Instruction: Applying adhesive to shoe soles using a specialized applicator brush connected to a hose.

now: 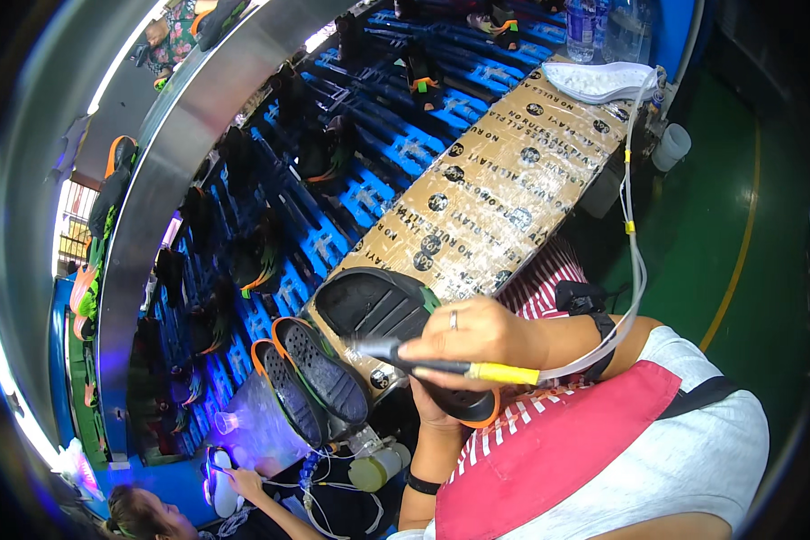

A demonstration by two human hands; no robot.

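Observation:
My right hand (477, 337) is closed round a black-handled brush (436, 364) with a yellow sleeve, a clear tube running from its rear end. The brush's pale tip looks blurred and lies over a black clog (373, 301) with a ridged surface and a green edge. My left hand (430, 405) grips black footwear from below, partly hidden behind the brush. A perforated, orange-edged black part (463, 405) shows beside it; I cannot tell whether it belongs to the same clog. Two black clogs (319, 369) with orange straps stand to the left.
A cardboard-covered bench (486, 189) runs up to a white sole (598, 81) and plastic bottles (582, 31). Behind it, a blue conveyor (360, 198) carries several dark clogs. A co-worker's hand (243, 481) is near a white shoe at lower left. A capped container (373, 470) stands nearby.

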